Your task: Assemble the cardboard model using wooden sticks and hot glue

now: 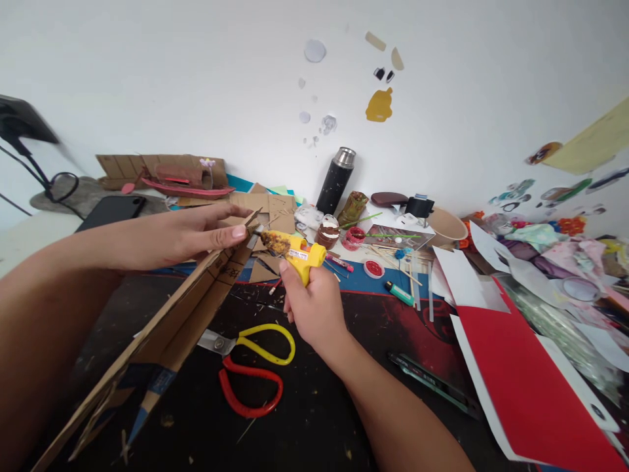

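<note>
White wall (pixel 196 78) beyond dark desktop (pixel 319 419); right grip (pixel 314 305) tight round glue gun (pixel 295 252), left grip (pixel 211 233) apparently round cardboard (pixel 201 301).

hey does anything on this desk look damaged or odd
The glue gun in the right hand has dark brown stains around its front, against a yellow body. The scissors look mismatched: one handle yellow, the other red.

The head camera (near) faces desk (pixel 334 400) and wall (pixel 196 78).

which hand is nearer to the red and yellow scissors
Right. The right hand, on the yellow glue gun, is just beyond the scissors; the left hand is farther off, at the cardboard.
</note>
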Available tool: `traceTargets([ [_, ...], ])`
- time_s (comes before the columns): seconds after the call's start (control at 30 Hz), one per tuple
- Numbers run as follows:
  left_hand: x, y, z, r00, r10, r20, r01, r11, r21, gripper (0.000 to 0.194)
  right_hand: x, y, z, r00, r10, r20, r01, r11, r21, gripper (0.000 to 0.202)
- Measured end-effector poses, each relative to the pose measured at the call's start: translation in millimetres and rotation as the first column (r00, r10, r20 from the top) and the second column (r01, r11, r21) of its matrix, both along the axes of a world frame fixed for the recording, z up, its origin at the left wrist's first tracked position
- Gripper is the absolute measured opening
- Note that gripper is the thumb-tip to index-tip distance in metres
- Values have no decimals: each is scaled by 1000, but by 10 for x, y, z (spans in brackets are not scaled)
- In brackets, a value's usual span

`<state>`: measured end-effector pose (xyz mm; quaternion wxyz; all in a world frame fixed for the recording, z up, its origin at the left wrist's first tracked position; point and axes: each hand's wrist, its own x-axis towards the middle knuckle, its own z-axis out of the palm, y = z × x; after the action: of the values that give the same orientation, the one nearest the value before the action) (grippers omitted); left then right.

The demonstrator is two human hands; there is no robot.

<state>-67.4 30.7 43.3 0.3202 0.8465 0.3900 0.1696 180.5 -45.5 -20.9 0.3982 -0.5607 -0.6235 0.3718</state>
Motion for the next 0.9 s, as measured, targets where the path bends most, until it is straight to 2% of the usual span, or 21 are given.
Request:
traceTargets([
  [0.23,-18,-17,-50,989,135,60,-131,990,-60,79,13,23,-40,1000,-20,-21,21,1000,9,58],
  [0.5,46,-49,9,971,178,160,-157,978,-135,72,3,33,-51,999,-25,-43,25,1000,9,60],
  [0.73,55,-59,8,976,189,104,-175,976,-134,78,7,25,-45,998,-27,-60,27,1000,-3,61],
  [0.9,70,-62,15,964,218,155,-195,969,-155,73,15,31,-46,999,-23,-49,24,1000,10,62],
])
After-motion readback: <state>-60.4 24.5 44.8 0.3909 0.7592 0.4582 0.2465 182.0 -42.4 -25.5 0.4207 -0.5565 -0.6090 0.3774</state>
